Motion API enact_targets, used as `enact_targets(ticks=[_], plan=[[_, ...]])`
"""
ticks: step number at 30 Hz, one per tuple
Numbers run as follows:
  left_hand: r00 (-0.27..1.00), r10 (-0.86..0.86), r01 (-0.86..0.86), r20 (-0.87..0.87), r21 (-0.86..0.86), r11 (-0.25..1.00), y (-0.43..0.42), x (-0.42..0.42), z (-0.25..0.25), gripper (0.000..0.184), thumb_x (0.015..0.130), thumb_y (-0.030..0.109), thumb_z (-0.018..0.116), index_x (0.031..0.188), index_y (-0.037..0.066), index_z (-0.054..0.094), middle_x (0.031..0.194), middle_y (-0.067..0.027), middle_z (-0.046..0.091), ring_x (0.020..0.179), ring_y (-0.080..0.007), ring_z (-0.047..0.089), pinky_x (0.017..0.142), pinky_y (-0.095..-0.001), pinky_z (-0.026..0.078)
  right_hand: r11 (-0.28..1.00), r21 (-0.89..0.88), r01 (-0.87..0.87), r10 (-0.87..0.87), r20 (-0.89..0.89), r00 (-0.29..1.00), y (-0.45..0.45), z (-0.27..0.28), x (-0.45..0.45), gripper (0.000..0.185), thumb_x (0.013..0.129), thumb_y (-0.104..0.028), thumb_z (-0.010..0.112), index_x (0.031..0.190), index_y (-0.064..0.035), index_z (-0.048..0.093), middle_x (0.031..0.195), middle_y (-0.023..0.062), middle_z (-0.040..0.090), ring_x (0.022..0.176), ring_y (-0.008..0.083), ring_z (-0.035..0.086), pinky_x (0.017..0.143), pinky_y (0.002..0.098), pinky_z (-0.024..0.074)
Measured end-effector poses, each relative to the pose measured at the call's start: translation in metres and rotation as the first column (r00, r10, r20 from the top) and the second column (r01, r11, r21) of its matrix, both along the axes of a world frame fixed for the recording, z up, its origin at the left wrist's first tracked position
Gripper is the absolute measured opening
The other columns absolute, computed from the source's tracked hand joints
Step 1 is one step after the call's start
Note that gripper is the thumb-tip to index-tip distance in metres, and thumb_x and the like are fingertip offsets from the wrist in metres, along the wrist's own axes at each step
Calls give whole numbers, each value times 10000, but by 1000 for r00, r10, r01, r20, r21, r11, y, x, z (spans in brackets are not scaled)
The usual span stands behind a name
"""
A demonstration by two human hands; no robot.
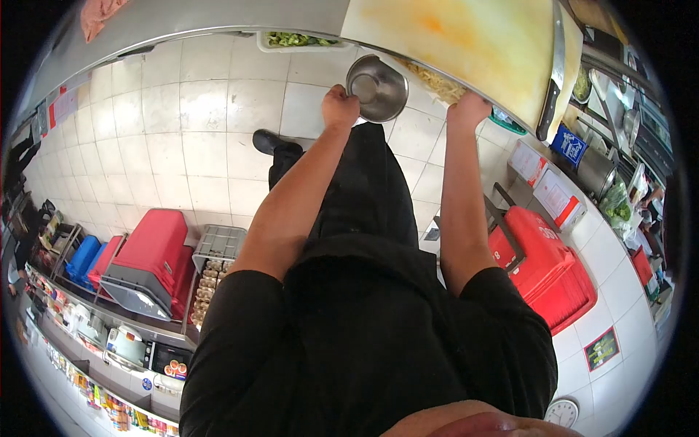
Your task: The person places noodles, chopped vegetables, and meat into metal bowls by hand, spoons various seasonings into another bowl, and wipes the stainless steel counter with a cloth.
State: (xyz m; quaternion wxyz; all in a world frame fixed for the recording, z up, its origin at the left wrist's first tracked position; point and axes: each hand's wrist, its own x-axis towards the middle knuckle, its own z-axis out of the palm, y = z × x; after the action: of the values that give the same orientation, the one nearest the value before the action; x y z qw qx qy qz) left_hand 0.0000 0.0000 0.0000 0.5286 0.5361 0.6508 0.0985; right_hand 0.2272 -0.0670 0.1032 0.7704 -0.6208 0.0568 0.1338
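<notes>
My left hand (340,108) is closed on the rim of a round metal bowl (378,89), which is tilted and shows nothing inside. Farther right, my right hand (470,111) is at the edge of the counter, beside a heap of pale shredded food (435,79) that lies below the cutting board. Its fingers are curled and mostly hidden, so what they hold cannot be made out. The stained, pale cutting board (466,36) lies above my right hand, with a large knife (555,73) along its right side.
A white tray of green vegetables (291,40) sits under the steel counter (218,14). Red bins (542,266) stand at the right, and a red container (153,247) and an egg-filled crate (218,244) at the left. A blue box (569,145) is near the knife handle.
</notes>
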Motion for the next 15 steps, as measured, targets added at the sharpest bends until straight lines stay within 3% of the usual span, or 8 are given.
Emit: enact_targets(ticks=[3, 6, 8, 10, 11, 13, 15], plan=[[998, -61, 61, 5, -4, 998, -5, 6, 6, 126, 669, 121, 585, 668, 18, 512, 638, -205, 575, 660, -407, 600, 630, -464, 476, 962, -261, -80, 97, 52, 994, -21, -9, -28, 371, 784, 103, 630, 1132, 2, 547, 1104, 95, 612, 953, 179, 603, 819, 314, 503], [996, -92, 92, -8, 33, 995, -14, 6, -1, 119, 678, 120, 575, 680, 13, 521, 658, -218, 582, 680, -414, 603, 646, -469, 479, 907, -384, -173, 206, 46, 977, -31, -17, -69, 292, 787, 102, 638, 1046, -15, 574, 1014, 62, 642, 855, 168, 629, 776, 314, 536], [997, -77, 77, -7, -14, 997, -13, 6, 9, 122, 680, 121, 572, 678, 10, 523, 665, -223, 587, 689, -414, 607, 650, -473, 480, 856, -454, -245, 335, 127, 934, -28, -36, -97, 252, 803, 79, 644, 1029, -16, 588, 1013, 67, 645, 896, 152, 616, 793, 291, 510], [998, -67, 68, 6, -51, 996, -14, 7, 13, 125, 681, 123, 570, 676, 8, 520, 668, -226, 591, 691, -414, 610, 651, -474, 480, 677, -683, -273, 537, 205, 818, -21, -44, -125, 348, 764, -12, 704, 1090, -2, 582, 1023, 115, 640, 939, 239, 621, 853, 330, 494], [998, -62, 63, 15, -65, 996, -14, 7, 10, 127, 681, 123, 568, 674, 7, 518, 668, -226, 593, 688, -413, 610, 650, -473, 480, 511, -832, -218, 703, 258, 663, -19, -53, -129, 408, 759, -96, 722, 1142, -19, 603, 1089, 158, 636, 1004, 302, 620, 899, 357, 481], [997, -70, 72, 32, -74, 995, -16, 3, 2, 131, 680, 123, 567, 669, 5, 510, 656, -222, 591, 673, -410, 609, 639, -470, 480, 234, -896, -378, 788, -53, 614, -16, -56, -135, 398, 730, -149, 710, 1107, -36, 650, 1072, 245, 638, 1014, 375, 594, 930, 405, 463], [995, -92, 95, 47, -61, 994, -14, -1, -9, 137, 677, 121, 569, 662, 3, 501, 634, -214, 585, 648, -405, 606, 621, -465, 481, 297, -875, -383, 821, 29, 570, -13, -43, -122, 366, 746, -163, 701, 1093, -53, 676, 1072, 234, 653, 989, 337, 619, 899, 368, 481]])
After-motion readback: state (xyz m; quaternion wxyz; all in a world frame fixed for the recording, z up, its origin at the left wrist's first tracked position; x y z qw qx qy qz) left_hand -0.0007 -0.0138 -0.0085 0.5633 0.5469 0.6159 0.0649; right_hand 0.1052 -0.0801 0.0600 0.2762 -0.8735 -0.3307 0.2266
